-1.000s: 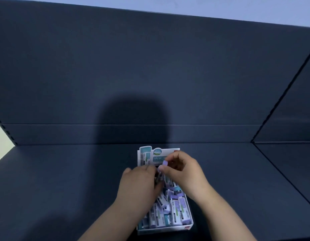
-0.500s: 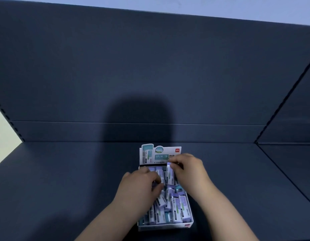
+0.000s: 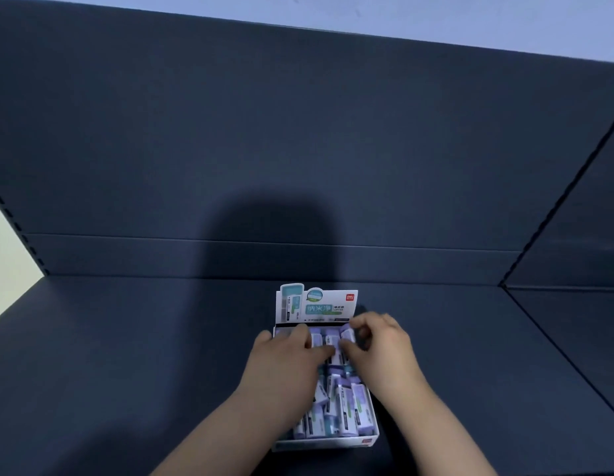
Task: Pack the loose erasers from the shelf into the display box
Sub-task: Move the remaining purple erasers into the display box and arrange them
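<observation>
One display box (image 3: 324, 442), perhaps twenty erasers (image 3: 348, 405), one left hand (image 3: 285, 360), one right hand (image 3: 383, 347)

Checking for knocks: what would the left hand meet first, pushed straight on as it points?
The left hand would likely meet the back-row erasers first, then the header card; depth unclear.

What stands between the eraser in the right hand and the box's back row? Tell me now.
Nothing visible does. The right hand pinches the eraser already at the back row of the display box, beside the standing erasers; the left hand presses those, off to the side.
</observation>
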`<state>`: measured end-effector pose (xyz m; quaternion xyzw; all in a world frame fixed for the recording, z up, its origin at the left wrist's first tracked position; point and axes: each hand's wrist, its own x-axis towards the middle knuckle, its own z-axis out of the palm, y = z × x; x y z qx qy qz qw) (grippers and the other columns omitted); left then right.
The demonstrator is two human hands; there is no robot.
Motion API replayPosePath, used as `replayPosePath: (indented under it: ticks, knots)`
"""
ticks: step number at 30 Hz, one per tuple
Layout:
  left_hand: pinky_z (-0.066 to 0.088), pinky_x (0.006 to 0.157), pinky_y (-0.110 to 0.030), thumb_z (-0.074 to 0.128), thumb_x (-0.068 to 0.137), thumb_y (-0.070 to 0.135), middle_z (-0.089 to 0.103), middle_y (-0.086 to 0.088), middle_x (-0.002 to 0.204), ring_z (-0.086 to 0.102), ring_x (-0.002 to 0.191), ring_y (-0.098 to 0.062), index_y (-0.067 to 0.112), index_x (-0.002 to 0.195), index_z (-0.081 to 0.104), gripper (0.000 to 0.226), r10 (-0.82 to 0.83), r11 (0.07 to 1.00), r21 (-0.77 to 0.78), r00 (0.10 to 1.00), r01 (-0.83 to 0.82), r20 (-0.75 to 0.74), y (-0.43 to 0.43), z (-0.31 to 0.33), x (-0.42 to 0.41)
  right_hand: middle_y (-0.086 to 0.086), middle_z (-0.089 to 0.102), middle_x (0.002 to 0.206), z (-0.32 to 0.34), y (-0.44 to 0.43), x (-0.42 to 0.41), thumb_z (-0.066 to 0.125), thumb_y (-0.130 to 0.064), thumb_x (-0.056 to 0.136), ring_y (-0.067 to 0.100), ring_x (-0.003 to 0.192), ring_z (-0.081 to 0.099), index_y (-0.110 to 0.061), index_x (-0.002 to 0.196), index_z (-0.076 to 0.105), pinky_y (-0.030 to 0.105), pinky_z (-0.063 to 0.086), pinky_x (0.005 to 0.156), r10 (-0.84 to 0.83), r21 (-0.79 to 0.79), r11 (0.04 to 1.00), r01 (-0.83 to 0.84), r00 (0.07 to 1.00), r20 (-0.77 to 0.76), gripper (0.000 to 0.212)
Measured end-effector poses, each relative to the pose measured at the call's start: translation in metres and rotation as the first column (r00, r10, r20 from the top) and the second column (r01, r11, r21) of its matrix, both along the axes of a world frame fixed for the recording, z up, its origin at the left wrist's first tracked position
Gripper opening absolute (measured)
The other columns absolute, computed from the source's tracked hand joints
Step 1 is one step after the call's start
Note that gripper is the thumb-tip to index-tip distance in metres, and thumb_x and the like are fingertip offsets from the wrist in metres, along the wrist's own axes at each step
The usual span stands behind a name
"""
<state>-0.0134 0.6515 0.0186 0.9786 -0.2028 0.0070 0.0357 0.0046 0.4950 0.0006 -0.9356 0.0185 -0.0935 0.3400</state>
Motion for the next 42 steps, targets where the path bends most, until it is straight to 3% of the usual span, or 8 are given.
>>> replayPosePath:
  ticks: [6, 9, 12, 17, 22, 28, 36, 42]
  knots:
    - [0.026, 0.091, -0.036, 0.045, 0.090, 0.020, 0.038, -0.002, 0.123, 0.044, 0.113, -0.023, 0.029, 0.138, 0.040, 0.049, 0.037, 0.997, 0.063, 0.999, -0.038, 0.012, -0.006, -0.001, -0.001, -0.007, 0.054, 0.074, 0.002, 0.000, -0.006, 0.071, -0.020, 0.078, 0.011, 0.069, 0.053, -0.023, 0.090, 0.058, 0.007, 0.035, 0.053, -0.046, 0.002, 0.999, 0.046, 0.996, -0.077, 0.018]
    - [0.026, 0.090, -0.036, 0.044, 0.089, 0.018, 0.037, -0.002, 0.122, 0.044, 0.111, -0.022, 0.029, 0.136, 0.041, 0.048, 0.040, 0.998, 0.045, 0.999, -0.040, 0.018, -0.005, -0.001, -0.002, -0.010, 0.057, 0.071, 0.002, -0.002, -0.006, 0.067, -0.016, 0.080, 0.008, 0.068, 0.054, -0.023, 0.095, 0.058, 0.007, 0.037, 0.055, -0.078, 0.045, 0.996, 0.083, 0.992, -0.097, 0.019]
    - [0.025, 0.091, -0.036, 0.042, 0.090, 0.019, 0.036, -0.002, 0.121, 0.042, 0.112, -0.022, 0.038, 0.142, 0.030, 0.056, -0.002, 0.999, 0.037, 1.000, 0.002, 0.006, -0.003, 0.000, -0.002, -0.007, 0.059, 0.076, 0.002, -0.002, -0.005, 0.067, -0.017, 0.080, 0.007, 0.068, 0.053, -0.017, 0.098, 0.063, 0.002, 0.037, 0.054, -0.082, 0.041, 0.995, 0.088, 0.988, -0.133, 0.018]
    - [0.024, 0.094, -0.037, 0.047, 0.089, 0.024, 0.036, -0.003, 0.123, 0.042, 0.112, -0.023, 0.034, 0.138, 0.037, 0.052, -0.024, 0.997, 0.078, 1.000, 0.022, 0.019, -0.005, 0.005, -0.002, 0.001, 0.060, 0.094, 0.004, -0.001, -0.004, 0.074, -0.025, 0.077, 0.008, 0.073, 0.053, -0.022, 0.101, 0.061, 0.003, 0.036, 0.051, -0.051, 0.010, 0.998, 0.055, 0.973, -0.223, 0.028]
    - [0.023, 0.091, -0.035, 0.043, 0.089, 0.021, 0.037, -0.002, 0.122, 0.044, 0.111, -0.023, 0.032, 0.137, 0.039, 0.050, -0.005, 0.999, 0.045, 1.000, 0.004, 0.015, -0.004, 0.002, -0.004, -0.004, 0.061, 0.087, 0.007, -0.001, -0.006, 0.070, -0.020, 0.076, 0.006, 0.068, 0.054, -0.019, 0.099, 0.060, 0.002, 0.039, 0.051, -0.052, 0.025, 0.998, 0.059, 0.972, -0.230, 0.025]
    - [0.024, 0.091, -0.035, 0.047, 0.090, 0.025, 0.036, -0.002, 0.123, 0.041, 0.116, -0.022, 0.034, 0.140, 0.036, 0.052, -0.004, 0.999, 0.040, 1.000, 0.004, 0.001, -0.003, 0.003, -0.005, 0.002, 0.067, 0.085, 0.006, 0.007, -0.013, 0.063, -0.024, 0.076, 0.020, 0.074, 0.064, -0.021, 0.110, 0.055, 0.027, 0.052, 0.064, -0.061, -0.057, 0.997, 0.050, 0.973, -0.221, 0.035]
    - [0.025, 0.088, -0.035, 0.047, 0.091, 0.030, 0.038, -0.001, 0.119, 0.041, 0.115, -0.023, 0.036, 0.139, 0.036, 0.050, -0.008, 1.000, 0.027, 1.000, 0.008, 0.023, -0.002, -0.001, -0.004, 0.001, 0.050, 0.126, 0.018, 0.007, -0.016, 0.060, -0.022, 0.081, 0.021, 0.105, 0.057, -0.023, 0.126, 0.053, 0.028, 0.049, 0.082, 0.057, -0.230, 0.967, -0.106, 0.976, -0.209, 0.046]
    - [0.025, 0.087, -0.035, 0.043, 0.091, 0.024, 0.039, -0.001, 0.119, 0.041, 0.114, -0.023, 0.037, 0.139, 0.036, 0.050, -0.009, 1.000, 0.030, 0.998, 0.007, 0.057, -0.002, -0.004, -0.001, 0.002, 0.047, 0.121, 0.024, 0.004, -0.005, 0.073, -0.031, 0.077, 0.022, 0.105, 0.056, -0.014, 0.115, 0.060, 0.028, 0.047, 0.087, 0.082, -0.315, 0.932, -0.180, 0.951, -0.299, 0.044]
